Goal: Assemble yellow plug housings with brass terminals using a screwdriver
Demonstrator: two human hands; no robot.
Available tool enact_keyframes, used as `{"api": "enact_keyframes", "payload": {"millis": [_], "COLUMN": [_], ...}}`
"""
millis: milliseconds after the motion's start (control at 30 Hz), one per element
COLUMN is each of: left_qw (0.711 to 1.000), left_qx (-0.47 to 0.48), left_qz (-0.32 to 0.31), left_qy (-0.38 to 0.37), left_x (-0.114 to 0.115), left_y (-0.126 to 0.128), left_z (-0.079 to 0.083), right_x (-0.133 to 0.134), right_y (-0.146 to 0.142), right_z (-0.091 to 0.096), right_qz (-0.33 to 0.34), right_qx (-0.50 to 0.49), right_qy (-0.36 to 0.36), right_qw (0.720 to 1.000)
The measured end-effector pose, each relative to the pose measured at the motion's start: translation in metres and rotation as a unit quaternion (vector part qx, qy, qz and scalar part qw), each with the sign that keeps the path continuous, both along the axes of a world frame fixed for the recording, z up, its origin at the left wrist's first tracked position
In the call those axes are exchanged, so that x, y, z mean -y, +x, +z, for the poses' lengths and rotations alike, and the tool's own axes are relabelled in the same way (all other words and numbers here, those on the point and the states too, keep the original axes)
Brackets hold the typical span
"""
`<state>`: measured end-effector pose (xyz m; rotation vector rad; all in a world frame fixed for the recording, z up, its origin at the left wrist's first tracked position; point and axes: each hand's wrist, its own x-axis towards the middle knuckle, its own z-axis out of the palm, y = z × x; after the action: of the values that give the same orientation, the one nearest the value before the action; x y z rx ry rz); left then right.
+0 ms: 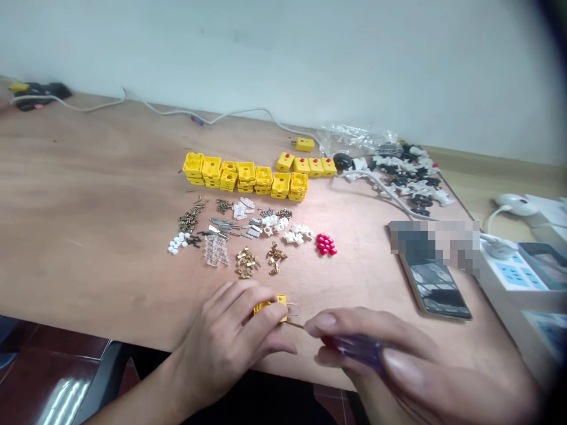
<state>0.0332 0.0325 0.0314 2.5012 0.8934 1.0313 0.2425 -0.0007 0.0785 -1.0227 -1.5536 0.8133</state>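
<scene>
My left hand (233,339) is closed on a small yellow plastic housing (271,306) with metal prongs, held at the near edge of the wooden table (88,224). My right hand (398,366) grips a screwdriver with a purple handle (354,347); its thin shaft (296,323) reaches left to the yellow housing. Beyond the hands lie sorted small parts: brass pieces (259,260), white plastic bits (292,233), metal screws and clips (208,221), clear pieces (216,251) and red caps (326,244). A row of stacked yellow housings (248,176) sits farther back.
A phone (436,286) lies at right, beside a white power strip (514,268) and box. A heap of black and white parts (407,177) with a clear plastic bag (354,139) lies at the back right. White cables (177,112) run along the wall.
</scene>
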Motion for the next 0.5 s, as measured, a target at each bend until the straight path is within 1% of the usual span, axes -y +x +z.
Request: {"api": "enact_keyframes", "payload": {"millis": [133,233,333,500], "left_qw": [0.998,0.995,0.993,0.994], "left_qx": [-0.007,-0.023,-0.031,-0.029], "left_qz": [-0.027,-0.034,-0.035,-0.032], "left_qy": [-0.059,-0.091,-0.105,-0.102], "left_x": [-0.002,-0.003,-0.004,-0.004], "left_y": [-0.001,-0.001,-0.001,-0.001], "left_z": [-0.003,-0.004,-0.006,-0.006], "right_x": [-0.001,-0.002,-0.004,-0.001], "right_y": [0.000,-0.004,-0.007,-0.002], "right_z": [-0.007,-0.013,-0.015,-0.017], "right_qz": [-0.018,0.002,0.023,0.047], "right_qx": [-0.009,-0.041,-0.052,-0.031], "right_qy": [0.026,0.040,0.047,0.045], "right_qw": [0.999,0.998,0.997,0.997]}}
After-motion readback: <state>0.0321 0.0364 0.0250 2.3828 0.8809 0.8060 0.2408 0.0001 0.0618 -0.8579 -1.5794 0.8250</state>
